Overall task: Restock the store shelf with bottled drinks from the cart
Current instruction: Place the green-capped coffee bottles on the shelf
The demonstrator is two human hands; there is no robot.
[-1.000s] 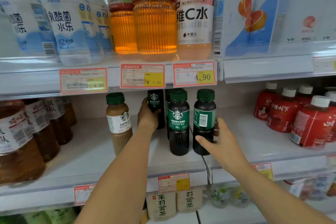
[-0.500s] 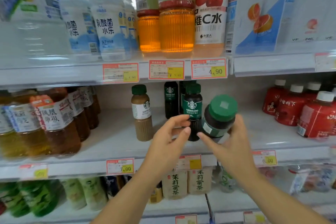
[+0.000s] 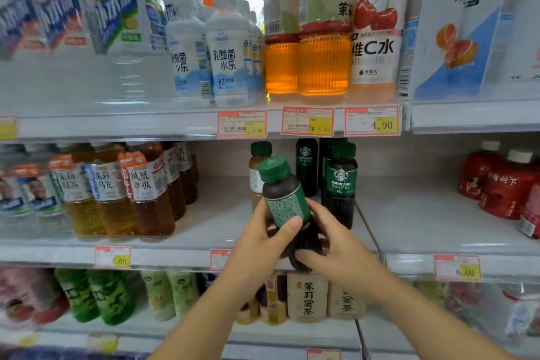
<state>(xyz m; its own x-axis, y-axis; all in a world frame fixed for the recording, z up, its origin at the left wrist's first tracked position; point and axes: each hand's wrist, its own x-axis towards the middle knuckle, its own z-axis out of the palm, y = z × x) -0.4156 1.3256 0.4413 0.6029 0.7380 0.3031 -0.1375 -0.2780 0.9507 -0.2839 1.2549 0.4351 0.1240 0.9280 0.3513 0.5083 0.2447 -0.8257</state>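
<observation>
A dark coffee bottle (image 3: 285, 198) with a green cap and green label is tilted in front of the middle shelf (image 3: 204, 231). My left hand (image 3: 263, 245) grips it, thumb across the label. My right hand (image 3: 333, 251) holds its lower part from the right, fingers curled under it. Behind stand a dark Americano bottle (image 3: 341, 184), another dark bottle (image 3: 306, 166) further back, and a light-brown latte bottle (image 3: 257, 166), partly hidden by the held one. The cart is out of view.
Brown tea bottles (image 3: 146, 193) fill the middle shelf's left, red bottles (image 3: 502, 184) its right. The top shelf carries white, amber (image 3: 321, 64) and cherry-label bottles. Below are beige tea bottles (image 3: 306, 298) and green bottles (image 3: 99, 292). Bare shelf lies between the coffee and red bottles.
My right hand lifted the right-hand coffee bottle off the shelf and tipped it. My left hand left the back bottle and now grips the lifted one too. The view has pulled back.
</observation>
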